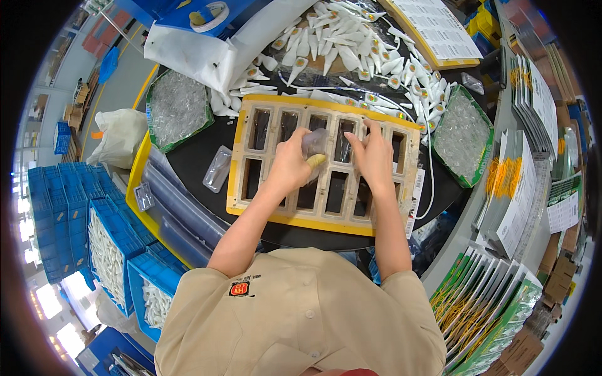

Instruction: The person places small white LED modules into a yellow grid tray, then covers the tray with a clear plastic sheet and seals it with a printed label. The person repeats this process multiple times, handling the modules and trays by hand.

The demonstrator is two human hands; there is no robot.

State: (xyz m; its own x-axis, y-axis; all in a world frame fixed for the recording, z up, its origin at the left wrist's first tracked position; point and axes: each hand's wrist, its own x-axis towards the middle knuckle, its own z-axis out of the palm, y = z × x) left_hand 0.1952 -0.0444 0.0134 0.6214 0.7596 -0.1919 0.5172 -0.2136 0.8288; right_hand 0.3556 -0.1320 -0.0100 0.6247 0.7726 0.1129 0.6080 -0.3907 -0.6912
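In front of me lies a wooden fixture with a yellow edge (324, 226) and two rows of rectangular slots. My left hand (292, 162) grips clear plastic blister shells (314, 142) over the middle of the far row; how many is hard to tell. A yellow cover is on one of its digits. Over the right part of that row is my right hand (375, 157), thumb and fingers apart, with nothing visible between them. Beside its thumb, a clear shell (345, 141) sits in a slot. Several far-row slots hold shells; the near-row slots look dark, some partly hidden by my arms.
White pointed pieces with round stickers (348, 44) are heaped beyond the fixture. Green-edged trays of small clear parts flank it, left (178, 108) and right (463, 136). A loose clear shell (217, 169) lies left. A yellow-rimmed bin (141, 174) holds nested clear shells. A white cable (431, 183) curves right.
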